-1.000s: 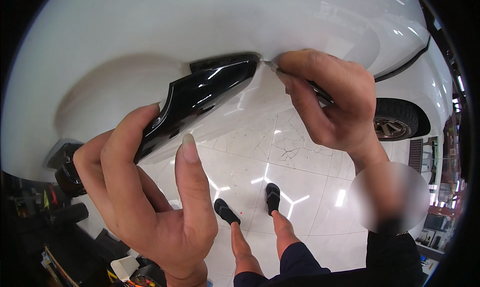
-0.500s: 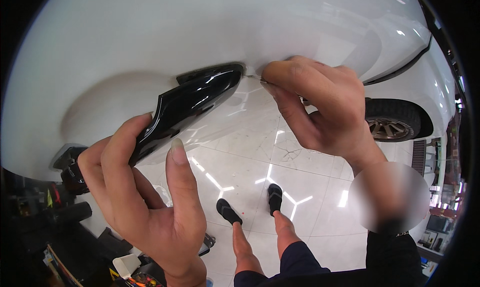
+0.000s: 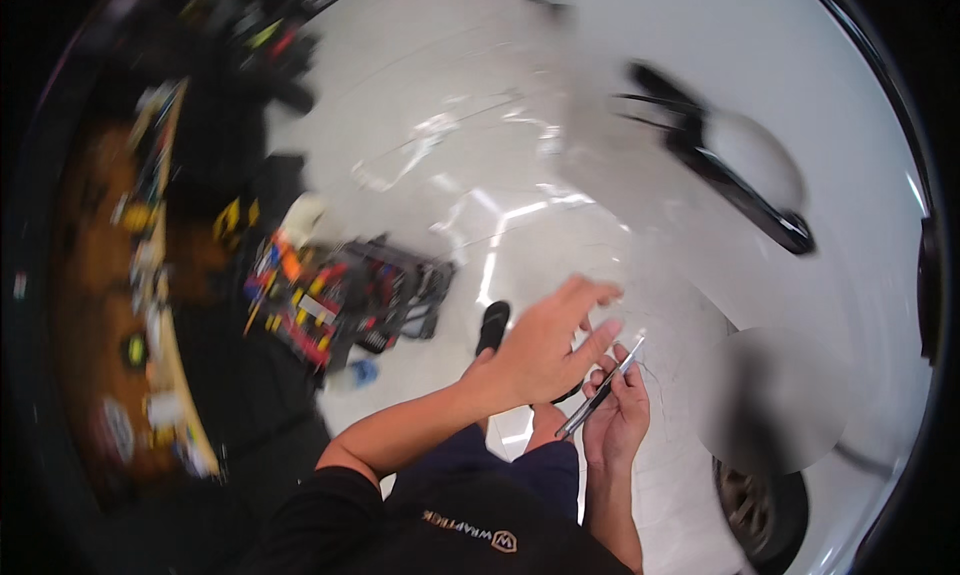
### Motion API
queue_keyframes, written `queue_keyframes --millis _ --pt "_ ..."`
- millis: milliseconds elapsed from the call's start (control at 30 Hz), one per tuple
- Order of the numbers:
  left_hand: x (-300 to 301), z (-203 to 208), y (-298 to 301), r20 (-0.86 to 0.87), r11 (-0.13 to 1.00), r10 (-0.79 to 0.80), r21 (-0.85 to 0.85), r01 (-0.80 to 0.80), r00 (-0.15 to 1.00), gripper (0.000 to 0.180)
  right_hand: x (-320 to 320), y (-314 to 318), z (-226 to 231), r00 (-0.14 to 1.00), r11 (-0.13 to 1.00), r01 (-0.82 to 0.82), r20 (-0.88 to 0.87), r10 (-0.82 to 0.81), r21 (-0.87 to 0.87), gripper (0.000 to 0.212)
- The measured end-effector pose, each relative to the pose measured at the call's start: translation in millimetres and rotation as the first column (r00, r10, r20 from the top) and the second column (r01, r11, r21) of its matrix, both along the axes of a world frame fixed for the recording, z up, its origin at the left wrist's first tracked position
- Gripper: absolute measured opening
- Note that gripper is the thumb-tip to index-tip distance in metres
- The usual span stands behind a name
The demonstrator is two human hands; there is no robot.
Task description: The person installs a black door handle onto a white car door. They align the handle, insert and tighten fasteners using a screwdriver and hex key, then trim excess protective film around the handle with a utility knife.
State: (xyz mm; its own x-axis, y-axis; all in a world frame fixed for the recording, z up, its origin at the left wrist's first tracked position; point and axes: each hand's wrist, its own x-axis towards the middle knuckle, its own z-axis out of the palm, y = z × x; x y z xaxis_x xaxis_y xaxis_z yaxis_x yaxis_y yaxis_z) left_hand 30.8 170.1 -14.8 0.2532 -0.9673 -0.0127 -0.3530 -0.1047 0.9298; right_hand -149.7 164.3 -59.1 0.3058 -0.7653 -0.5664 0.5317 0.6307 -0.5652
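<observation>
My right hand (image 3: 622, 415) is closed around a slim silver-and-dark cutter knife (image 3: 597, 400), held slantwise in front of my body. My left hand (image 3: 548, 343) reaches over from the left, fingers apart and slightly bent. Its fingertips are close to the upper end of the knife, with nothing visible in them; motion blurs them a little. Off to the right is a glossy black door handle (image 3: 738, 187) on the white car door (image 3: 850, 105). Neither hand touches it. Thin dark strips stick out beside its far end.
On the left, an open tool bag (image 3: 310, 300) holds several colourful tools, with a blue-and-clear bottle (image 3: 362, 373) beside it. Farther left stands a wooden-edged workbench (image 3: 185, 375) with scattered items. A car wheel (image 3: 752, 510) is at lower right. Glossy light floor tiles reflect lamps.
The view has swung toward the left. My left hand has let go of the black handle, and my right hand has come away from its end; both are now before my body.
</observation>
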Motion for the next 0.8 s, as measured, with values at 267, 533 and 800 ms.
queue_keyframes --millis 267,533,800 --pt "-30.7 -38.1 198.8 -0.823 0.891 0.448 0.38 -0.247 0.349 0.059 93.1 88.7 24.1 0.724 0.674 -0.69 -0.294 0.624 -0.265 0.038" --pt "93.5 -62.1 261.0 -0.604 0.586 0.76 0.48 -0.653 0.238 0.039 186.3 128.6 2.2 0.67 0.427 -0.735 -0.463 0.58 -0.527 0.053" --pt "292.9 -202.6 391.9 0.631 0.343 0.613 0.329 -0.88 0.475 0.061 40.4 -89.4 29.0 0.63 0.764 -0.147 -0.655 -0.417 -0.628 0.014"
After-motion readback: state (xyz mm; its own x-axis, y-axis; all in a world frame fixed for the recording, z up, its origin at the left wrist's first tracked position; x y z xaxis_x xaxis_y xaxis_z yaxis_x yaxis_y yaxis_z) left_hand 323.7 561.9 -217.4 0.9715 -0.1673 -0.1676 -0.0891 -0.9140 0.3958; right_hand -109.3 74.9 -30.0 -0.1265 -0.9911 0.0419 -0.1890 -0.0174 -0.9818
